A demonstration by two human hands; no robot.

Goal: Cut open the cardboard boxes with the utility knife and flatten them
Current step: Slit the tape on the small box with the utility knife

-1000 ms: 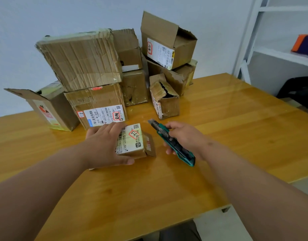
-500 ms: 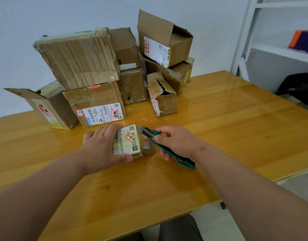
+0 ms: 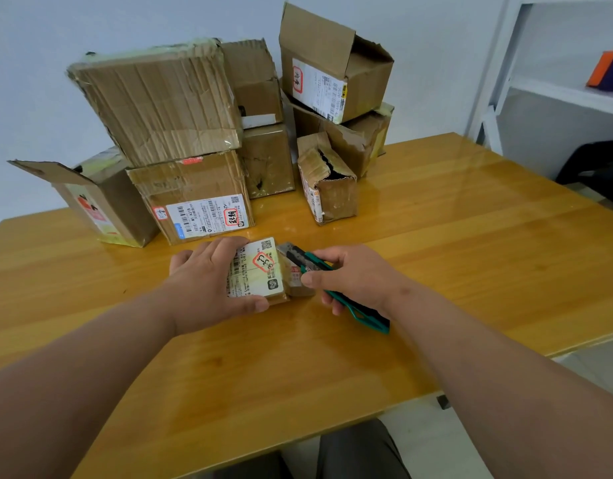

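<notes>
On the wooden table [image 3: 436,243], left hand [image 3: 208,285] clamps the small labelled box [image 3: 260,271] while right hand [image 3: 353,278] grips the green utility knife [image 3: 319,271], blade tip touching the box's right end.

A small box [image 3: 260,271] lies mid-frame on the table [image 3: 436,257], a hand [image 3: 208,281] left of it, the knife [image 3: 332,285] right; stacked boxes [image 3: 194,133] stand behind.
</notes>
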